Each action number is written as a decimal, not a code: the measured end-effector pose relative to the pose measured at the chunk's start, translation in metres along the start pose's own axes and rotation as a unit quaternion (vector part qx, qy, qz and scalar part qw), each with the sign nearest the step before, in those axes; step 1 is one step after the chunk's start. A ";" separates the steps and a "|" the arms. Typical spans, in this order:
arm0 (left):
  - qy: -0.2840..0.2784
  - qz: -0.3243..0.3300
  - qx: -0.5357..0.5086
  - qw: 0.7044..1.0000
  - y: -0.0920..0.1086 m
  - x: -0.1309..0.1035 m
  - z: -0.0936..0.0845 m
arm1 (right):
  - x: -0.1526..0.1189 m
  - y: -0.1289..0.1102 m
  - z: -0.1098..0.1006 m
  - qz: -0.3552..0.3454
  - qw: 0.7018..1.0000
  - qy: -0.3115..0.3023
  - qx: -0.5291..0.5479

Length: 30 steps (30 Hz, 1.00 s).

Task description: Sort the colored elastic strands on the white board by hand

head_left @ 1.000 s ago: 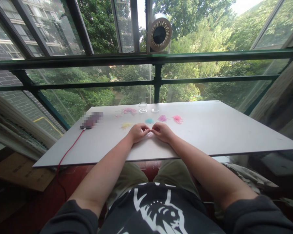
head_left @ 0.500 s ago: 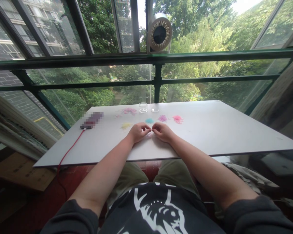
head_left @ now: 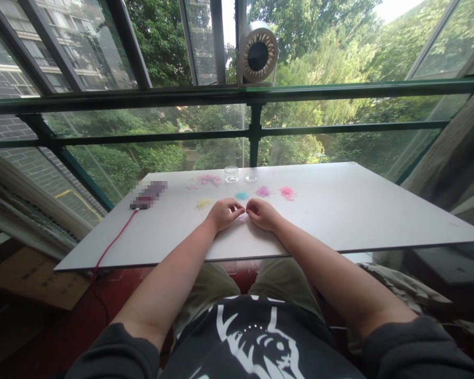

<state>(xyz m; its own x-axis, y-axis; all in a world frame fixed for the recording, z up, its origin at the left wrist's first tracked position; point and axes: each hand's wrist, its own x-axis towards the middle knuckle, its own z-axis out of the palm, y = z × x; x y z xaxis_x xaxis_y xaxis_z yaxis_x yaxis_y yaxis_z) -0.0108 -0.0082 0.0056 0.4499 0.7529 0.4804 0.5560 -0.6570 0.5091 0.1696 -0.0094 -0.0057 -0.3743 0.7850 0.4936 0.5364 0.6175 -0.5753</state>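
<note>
My left hand (head_left: 225, 213) and my right hand (head_left: 262, 213) meet fingertip to fingertip low over the white table (head_left: 363, 210). Both have thumb and fingers pinched together; whatever lies between them is too small to make out. Under the fingertips is a small pale pink pile (head_left: 242, 217), partly covered by the hands. Just beyond them lies a teal pile (head_left: 242, 196) of fine bits. A purple pile (head_left: 263, 191) and a bright pink pile (head_left: 287, 193) of thin strands sit beyond my right hand. A yellow pile (head_left: 204, 203) is at the left of my left hand.
Farther back are a loose pinkish-purple pile (head_left: 209, 180), a clear cup (head_left: 231, 175) and a low clear dish (head_left: 250, 178). A blurred-out device (head_left: 149, 195) with a red cable (head_left: 116, 237) lies at the left. Beyond the table runs a green railing (head_left: 161, 98) with a round fan-like device (head_left: 258, 55).
</note>
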 end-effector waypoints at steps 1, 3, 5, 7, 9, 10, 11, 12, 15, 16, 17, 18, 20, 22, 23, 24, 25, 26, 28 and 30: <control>0.001 -0.001 0.000 1.000 0.000 0.000 0.000 | 0.000 0.000 0.000 -0.002 1.000 0.000 -0.001; 0.004 -0.003 -0.002 1.000 -0.001 0.000 0.000 | 0.000 0.001 0.000 -0.005 1.000 0.001 0.001; 0.005 -0.005 -0.005 1.000 -0.001 0.000 0.001 | -0.001 0.001 0.001 -0.007 1.000 0.000 0.006; 0.000 -0.007 -0.008 1.000 -0.001 0.000 0.001 | -0.001 0.001 0.001 -0.010 1.000 -0.003 0.009; -0.007 -0.010 -0.008 1.000 -0.001 0.000 0.001 | 0.000 0.002 0.002 -0.013 1.000 -0.006 0.009; -0.009 -0.011 -0.007 1.000 -0.001 0.000 0.002 | 0.000 0.003 0.002 -0.015 1.000 -0.005 0.009; -0.009 -0.013 -0.006 1.000 -0.001 0.000 0.002 | 0.001 0.003 0.002 -0.016 1.000 -0.004 0.009; -0.008 -0.015 -0.005 1.000 -0.001 0.000 0.002 | 0.001 0.004 0.002 -0.016 1.000 -0.002 0.010; 0.000 -0.023 0.000 1.000 -0.001 0.000 0.002 | 0.001 0.005 0.001 -0.009 1.000 0.003 0.017; 0.002 -0.025 0.001 1.000 -0.001 0.000 0.002 | 0.001 0.005 0.001 -0.005 1.000 0.004 0.019; 0.002 -0.028 0.002 1.000 -0.001 0.000 0.002 | 0.002 0.005 0.000 -0.001 1.000 0.004 0.021; 0.001 -0.031 0.002 1.000 -0.001 0.000 0.002 | 0.002 0.006 0.000 0.003 1.000 0.004 0.023; -0.002 -0.038 0.002 0.999 0.000 -0.001 0.002 | 0.002 0.006 0.000 0.008 1.000 0.004 0.025; -0.004 -0.046 0.000 0.999 0.001 -0.001 0.001 | 0.002 0.006 -0.001 0.013 0.999 0.004 0.030; -0.004 -0.049 -0.001 0.999 0.001 -0.001 0.001 | 0.002 0.006 -0.001 0.014 0.999 0.005 0.034; -0.005 -0.051 -0.001 0.999 0.002 -0.001 0.001 | 0.002 0.006 -0.001 0.014 0.999 0.005 0.038; -0.005 -0.052 -0.002 0.999 0.002 -0.001 0.001 | 0.002 0.006 -0.001 0.014 0.999 0.004 0.043; -0.005 -0.053 -0.003 0.999 0.002 -0.001 0.001 | 0.002 0.006 -0.001 0.013 0.999 0.005 0.047; -0.007 -0.052 -0.005 0.999 0.002 -0.001 0.001 | 0.002 0.007 -0.001 0.011 0.999 0.006 0.052; -0.006 -0.051 -0.010 0.999 0.001 -0.001 0.002 | 0.002 0.007 -0.001 0.011 0.999 0.007 0.053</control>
<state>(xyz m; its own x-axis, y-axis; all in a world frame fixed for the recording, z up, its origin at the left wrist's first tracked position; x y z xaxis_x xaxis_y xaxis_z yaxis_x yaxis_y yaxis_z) -0.0093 -0.0097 0.0046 0.4000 0.8161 0.4172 0.5858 -0.5777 0.5684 0.1735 -0.0036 -0.0086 -0.3525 0.7978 0.4892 0.4608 0.6029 -0.6513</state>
